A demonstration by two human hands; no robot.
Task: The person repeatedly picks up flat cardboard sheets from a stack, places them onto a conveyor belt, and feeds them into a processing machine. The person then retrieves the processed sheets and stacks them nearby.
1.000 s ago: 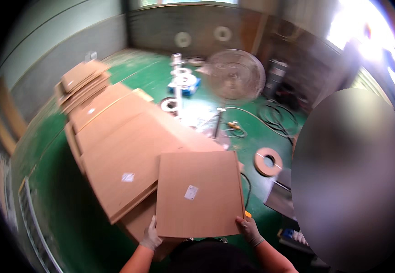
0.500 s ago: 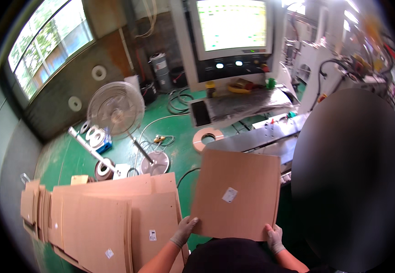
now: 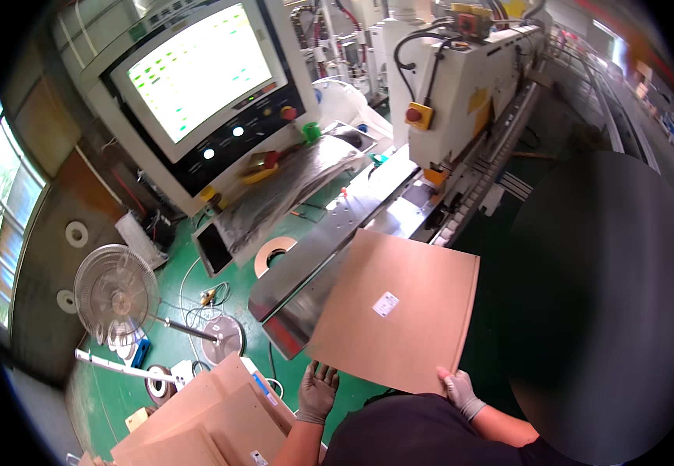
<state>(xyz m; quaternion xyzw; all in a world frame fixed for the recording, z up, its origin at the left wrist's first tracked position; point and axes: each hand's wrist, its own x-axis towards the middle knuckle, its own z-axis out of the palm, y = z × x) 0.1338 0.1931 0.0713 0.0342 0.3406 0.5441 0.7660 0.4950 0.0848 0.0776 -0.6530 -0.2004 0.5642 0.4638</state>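
Observation:
A flat light-brown panel (image 3: 399, 326) with a small white label (image 3: 386, 304) lies tilted in front of my body. Its far end reaches over the metal bed (image 3: 329, 233) of a machine; whether it rests there I cannot tell. My right hand (image 3: 459, 394), in a pale glove, grips the near right corner, thumb on top. Just off the near left corner, my gloved left hand (image 3: 318, 393) has its fingers stretched out and holds nothing. One edge of the panel, along the right, shows a thin line like a second layer.
More brown panels (image 3: 220, 419) are stacked at the lower left. Beyond them stand a fan (image 3: 119, 299) and cables on the green floor (image 3: 189, 326). A control screen (image 3: 201, 74) is at the upper left. The white machine (image 3: 461, 109) carries a red button (image 3: 414, 116). A dark blurred shape covers the right.
My view has turned right toward the machine. The panel has come over the metal bed, its far end angled along it. My left hand has let go of the panel; the right keeps its grip.

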